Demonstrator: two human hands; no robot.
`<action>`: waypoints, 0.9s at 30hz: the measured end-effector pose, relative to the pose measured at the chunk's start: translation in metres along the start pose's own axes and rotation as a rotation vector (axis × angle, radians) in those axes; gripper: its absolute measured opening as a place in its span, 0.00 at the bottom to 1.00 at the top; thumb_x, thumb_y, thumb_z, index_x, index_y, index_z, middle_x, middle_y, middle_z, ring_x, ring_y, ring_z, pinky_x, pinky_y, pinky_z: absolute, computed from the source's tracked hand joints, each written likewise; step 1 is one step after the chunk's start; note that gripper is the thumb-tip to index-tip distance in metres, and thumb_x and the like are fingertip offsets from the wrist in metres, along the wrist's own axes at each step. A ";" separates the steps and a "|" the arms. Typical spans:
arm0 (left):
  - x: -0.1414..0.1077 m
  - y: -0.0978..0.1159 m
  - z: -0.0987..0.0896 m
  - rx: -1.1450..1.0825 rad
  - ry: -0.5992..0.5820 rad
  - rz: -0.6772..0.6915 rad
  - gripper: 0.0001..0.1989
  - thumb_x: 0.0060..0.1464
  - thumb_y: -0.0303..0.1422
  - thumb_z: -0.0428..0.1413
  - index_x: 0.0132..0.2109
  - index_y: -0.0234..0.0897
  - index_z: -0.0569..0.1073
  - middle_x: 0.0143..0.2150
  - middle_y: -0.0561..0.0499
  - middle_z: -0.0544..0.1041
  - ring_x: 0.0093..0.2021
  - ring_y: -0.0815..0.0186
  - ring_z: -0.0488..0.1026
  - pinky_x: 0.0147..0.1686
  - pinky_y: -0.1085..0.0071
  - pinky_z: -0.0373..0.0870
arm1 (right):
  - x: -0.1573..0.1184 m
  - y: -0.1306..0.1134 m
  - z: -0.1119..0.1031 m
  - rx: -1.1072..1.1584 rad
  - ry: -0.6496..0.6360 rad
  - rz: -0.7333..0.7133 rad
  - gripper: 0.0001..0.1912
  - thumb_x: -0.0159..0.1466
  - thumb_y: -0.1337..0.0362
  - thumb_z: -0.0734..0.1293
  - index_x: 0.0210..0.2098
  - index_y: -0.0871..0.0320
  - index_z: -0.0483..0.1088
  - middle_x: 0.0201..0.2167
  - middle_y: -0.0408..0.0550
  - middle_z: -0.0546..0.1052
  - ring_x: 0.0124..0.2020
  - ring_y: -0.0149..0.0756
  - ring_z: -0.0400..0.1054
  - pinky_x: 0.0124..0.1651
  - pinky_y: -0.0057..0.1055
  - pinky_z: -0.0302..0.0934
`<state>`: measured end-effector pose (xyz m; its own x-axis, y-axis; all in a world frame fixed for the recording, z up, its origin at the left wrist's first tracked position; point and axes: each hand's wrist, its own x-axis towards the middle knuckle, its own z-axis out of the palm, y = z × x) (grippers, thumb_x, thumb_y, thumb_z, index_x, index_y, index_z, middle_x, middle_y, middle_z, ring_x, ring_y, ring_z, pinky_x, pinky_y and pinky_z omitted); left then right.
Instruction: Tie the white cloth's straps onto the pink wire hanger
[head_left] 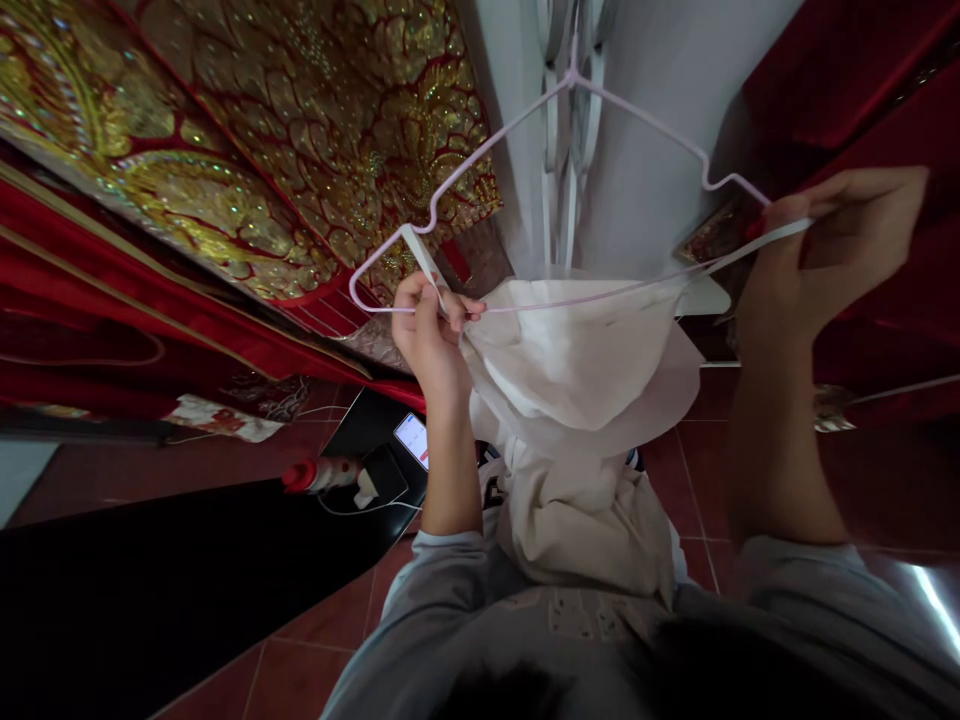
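Note:
A pale pink wire hanger [502, 135] hangs by its hook from a white metal rack. Below its bottom bar drapes a sheer white garment [577, 350], its lower folds gathered near my lap. My left hand [435, 320] pinches a white strap [420, 255] that loops over the hanger's left shoulder, and its fingers lie at the bottom bar. At the hanger's right end, my right hand [817, 240] is closed on another white strap [750, 245], pulled outward from the garment.
Red and gold sequined garments [315, 130] hang at left, dark red fabric [870, 90] at right. On a black table [187, 570] at lower left are a red-capped bottle [322, 474], a lit phone [412, 440] and a white cable. The floor [322, 610] is red tile.

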<state>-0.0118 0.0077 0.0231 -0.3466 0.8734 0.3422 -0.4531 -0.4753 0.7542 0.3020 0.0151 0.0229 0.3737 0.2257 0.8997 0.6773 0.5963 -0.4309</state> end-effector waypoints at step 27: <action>-0.002 0.003 0.005 0.038 0.045 -0.044 0.06 0.66 0.31 0.58 0.38 0.40 0.71 0.17 0.61 0.64 0.23 0.68 0.74 0.29 0.75 0.70 | -0.043 -0.074 0.029 0.000 -0.923 -0.171 0.23 0.68 0.67 0.65 0.61 0.43 0.71 0.48 0.46 0.82 0.51 0.49 0.76 0.59 0.54 0.69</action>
<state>-0.0087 0.0051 0.0276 -0.3637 0.8874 0.2833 -0.4378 -0.4313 0.7889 0.2171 -0.0167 0.0180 -0.3816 0.6571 0.6501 0.6768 0.6777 -0.2876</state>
